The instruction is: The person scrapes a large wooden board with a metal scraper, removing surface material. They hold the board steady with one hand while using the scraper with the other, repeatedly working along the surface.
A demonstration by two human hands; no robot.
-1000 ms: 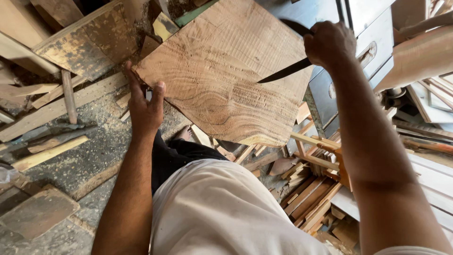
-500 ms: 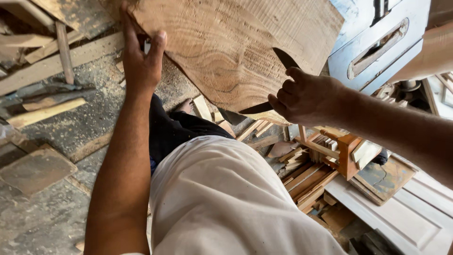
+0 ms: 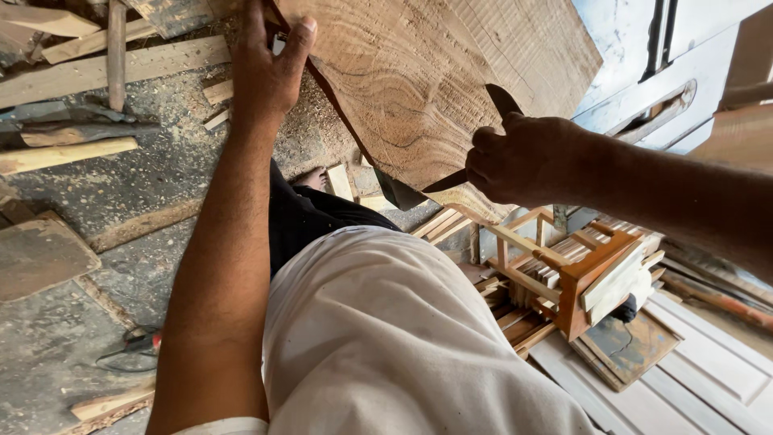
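Observation:
A wide rough-sawn wooden board (image 3: 419, 80) with curved grain stands tilted in front of me. My left hand (image 3: 270, 68) grips its left edge, thumb on the face. My right hand (image 3: 515, 157) is closed around a dark curved blade tool (image 3: 419, 189), whose edge lies against the board's lower face near its bottom edge. Below the board I see my white shirt, dark trousers and a bare foot (image 3: 310, 177).
Sawdust covers the concrete floor, with loose planks and offcuts (image 3: 72, 149) at the left. A small orange wooden frame (image 3: 580, 278) sits on stacked slats at the right. White panelled doors (image 3: 692, 379) lie beside it. A pale machine body (image 3: 644, 97) stands behind the board.
My right hand with the blade has travelled down the board from its upper right edge to near the bottom edge. The view has tilted and closed in; my left hand keeps its grip.

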